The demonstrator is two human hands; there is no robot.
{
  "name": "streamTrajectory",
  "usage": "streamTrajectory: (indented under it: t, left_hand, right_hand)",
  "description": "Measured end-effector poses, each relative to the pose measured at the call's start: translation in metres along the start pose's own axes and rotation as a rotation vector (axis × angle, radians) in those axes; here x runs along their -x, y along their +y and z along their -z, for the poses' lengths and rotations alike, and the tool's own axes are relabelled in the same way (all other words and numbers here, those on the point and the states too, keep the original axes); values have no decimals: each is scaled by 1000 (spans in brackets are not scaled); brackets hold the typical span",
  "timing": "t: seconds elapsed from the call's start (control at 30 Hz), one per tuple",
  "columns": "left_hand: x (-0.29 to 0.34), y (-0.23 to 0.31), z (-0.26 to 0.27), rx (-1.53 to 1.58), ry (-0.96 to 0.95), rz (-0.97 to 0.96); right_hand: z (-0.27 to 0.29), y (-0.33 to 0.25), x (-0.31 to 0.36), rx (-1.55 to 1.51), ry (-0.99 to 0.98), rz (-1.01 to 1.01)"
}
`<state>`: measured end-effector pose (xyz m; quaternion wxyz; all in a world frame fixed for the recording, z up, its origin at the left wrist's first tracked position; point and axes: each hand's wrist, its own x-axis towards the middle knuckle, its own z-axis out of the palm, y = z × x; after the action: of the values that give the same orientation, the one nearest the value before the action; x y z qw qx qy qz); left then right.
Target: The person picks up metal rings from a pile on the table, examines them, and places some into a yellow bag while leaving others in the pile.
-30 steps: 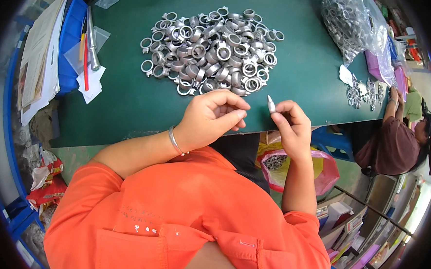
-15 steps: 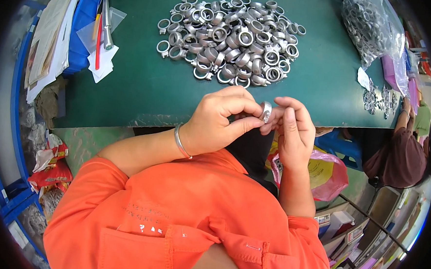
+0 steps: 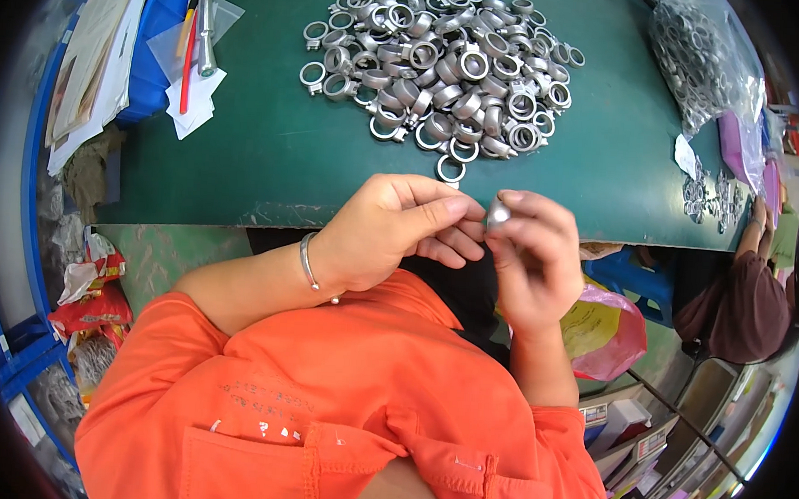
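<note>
My right hand [image 3: 541, 260] pinches one silver-grey metal ring [image 3: 497, 211] between thumb and fingers, just off the table's near edge. The ring is tilted, so its rounded outer band shows. Beside it, my left hand [image 3: 399, 224] has its fingers loosely stretched toward the ring, the thumb lying over the index finger; no part shows in it. Whether the left fingertips touch the ring I cannot tell. Past my hands lies a large heap of similar metal rings [image 3: 445, 71], many with a small lug. A single ring [image 3: 451, 169] lies at the heap's near side, close to my left fingers.
The green table [image 3: 204, 176] carries a blue tray [image 3: 160, 47] with papers, a red pen [image 3: 187, 71] and a metal rod at left. At right are a clear bag of metal parts [image 3: 694, 62] and small parts [image 3: 714, 198]. Another person [image 3: 747, 308] sits at far right.
The ring has turned in my right hand's fingers. My left thumb and index finger have come off it and straightened. The single ring near the heap has come into sight.
</note>
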<state>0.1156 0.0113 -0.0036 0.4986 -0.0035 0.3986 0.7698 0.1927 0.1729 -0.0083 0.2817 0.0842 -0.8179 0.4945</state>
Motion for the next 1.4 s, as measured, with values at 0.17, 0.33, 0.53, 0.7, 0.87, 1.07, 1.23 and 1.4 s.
streamTrajectory:
  t: [0.17,0.33,0.53,0.7,0.87,1.07,1.23,1.4]
  left_hand:
    - [0,5,7,121,-10,149]
    - [0,5,8,-24,6,54]
    - [1,8,4,-274,119,-187]
    - [-8,1,9,-432,74,-313]
    - [-11,1,13,-811,109,-647]
    - [-11,-3,16,-765,67,-698]
    - [-5,1,12,-626,112,-559]
    - [-7,0,13,-727,172,-671]
  right_hand:
    - [-4,12,-8,113,-52,156]
    - [-13,42,-29,538,-9,13]
    - [-7,22,-23,212,-67,-127]
    - [-15,11,-16,186,-107,74]
    - [-18,11,-7,-373,35,-360]
    - [-18,18,1,-397,-83,-319]
    - [-24,18,0,-355,21,-251]
    - [-23,19,2,-133,56,-89]
